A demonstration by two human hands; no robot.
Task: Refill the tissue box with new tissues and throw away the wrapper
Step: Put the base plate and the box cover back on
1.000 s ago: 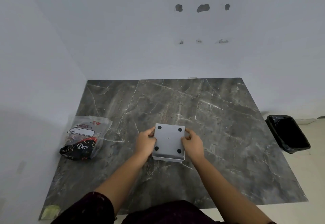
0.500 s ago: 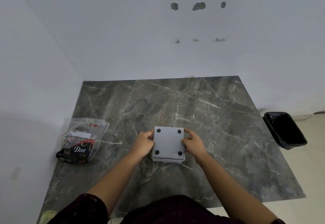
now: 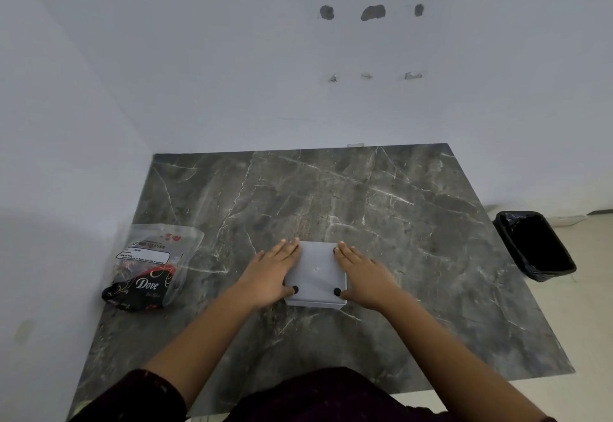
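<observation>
A grey square tissue box [image 3: 316,272] lies upside down on the dark marble table [image 3: 414,239], its underside with black rubber feet facing up. My left hand [image 3: 273,269] rests flat on its left edge with fingers stretched out. My right hand [image 3: 363,272] lies flat on its right edge the same way. Neither hand curls around the box. A clear plastic tissue wrapper [image 3: 152,265] with a black and red "Dove" print lies at the table's left side, about a hand's width from my left hand.
A black-lined bin [image 3: 535,246] stands on the floor just beyond the table's right edge. White walls close off the table's back and left sides. Dark sleeves and clothing show at the bottom of the view.
The hands were gripping the box by its sides and have set it down. Now both palms lie flat on its upturned base with fingers straightened.
</observation>
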